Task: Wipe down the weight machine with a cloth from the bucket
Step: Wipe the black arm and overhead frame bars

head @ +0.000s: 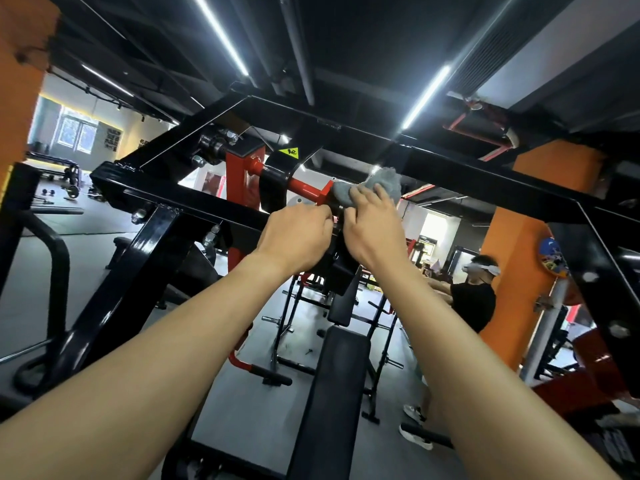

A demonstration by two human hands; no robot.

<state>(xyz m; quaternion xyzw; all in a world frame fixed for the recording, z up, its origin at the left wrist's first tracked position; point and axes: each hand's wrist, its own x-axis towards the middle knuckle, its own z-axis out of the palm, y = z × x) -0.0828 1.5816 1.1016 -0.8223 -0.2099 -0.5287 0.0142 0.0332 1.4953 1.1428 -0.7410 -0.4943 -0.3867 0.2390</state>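
Up at the red bar (304, 187), my right hand (372, 226) grips the soft, light cloth (384, 180); I think bunching it holds best. My left hand (294, 233) curls; around what, I cannot tell.

A gym is shown. The view is filled by the black steel frame of a weight machine (194, 199), on which a red pivot arm (304, 187) and a yellow warning sticker (288, 153) are mounted. A padded black bench (332, 393) is set beneath it, and pegged racks (287, 317) are ranged behind. Dumbbells (46, 192) are left on the grey rubber floor (86, 244) far off. Orange pillars (512, 271) and strip lights (221, 32) on a dark open ceiling are seen, and another person (474, 299) is occupied among the equipment.
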